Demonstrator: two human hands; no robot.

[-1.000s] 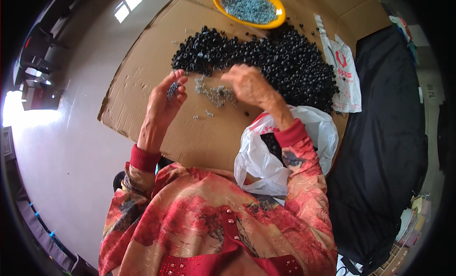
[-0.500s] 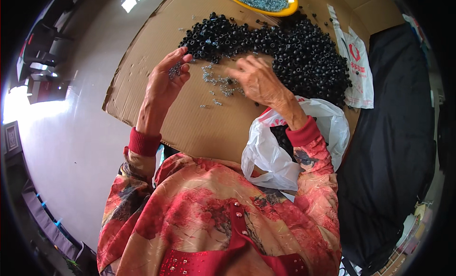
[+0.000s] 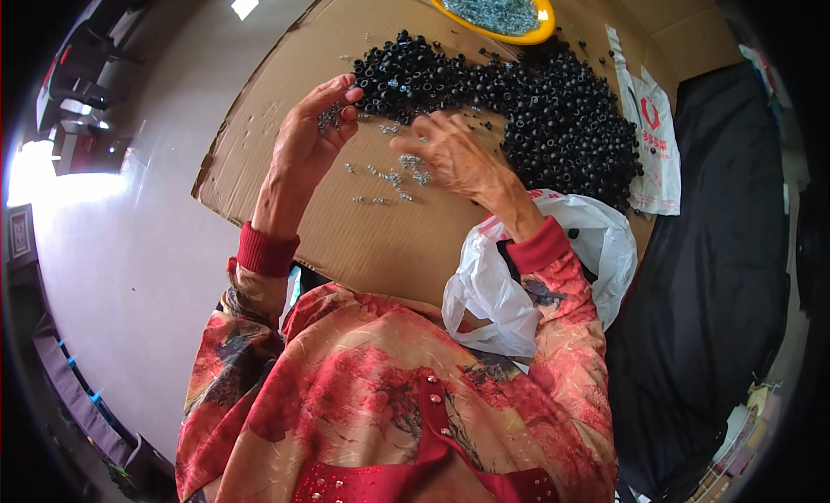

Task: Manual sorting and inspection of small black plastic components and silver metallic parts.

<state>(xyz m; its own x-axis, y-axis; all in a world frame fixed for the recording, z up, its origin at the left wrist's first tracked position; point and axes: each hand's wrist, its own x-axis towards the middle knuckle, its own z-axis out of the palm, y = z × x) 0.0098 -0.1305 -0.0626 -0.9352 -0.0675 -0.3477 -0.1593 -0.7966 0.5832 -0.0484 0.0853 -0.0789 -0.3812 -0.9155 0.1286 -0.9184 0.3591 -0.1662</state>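
My left hand [image 3: 313,131] is raised at the left end of the black pile, its fingers curled around a small heap of silvery screws [image 3: 329,117]. Across from it, my right hand [image 3: 462,157] hovers over the cardboard, its fingers smeared by motion; whether anything is between them does not show. Loose silvery screws [image 3: 416,170] lie scattered on the cardboard [image 3: 346,230] between and below the two hands. Beyond both hands spreads a large pile of small round black caps [image 3: 566,114], many with hollow openings.
A yellow bowl [image 3: 547,19] full of silvery screws stands at the far edge. Under my right forearm sits an open white plastic bag [image 3: 484,274] with black pieces inside. Another white bag [image 3: 655,179] lies flat at the right, beside a black cloth-covered surface [image 3: 718,243].
My right hand has moved slightly left and down, over the loose screws. Those screws now lie differently, more spread out. My left hand still holds its heap.
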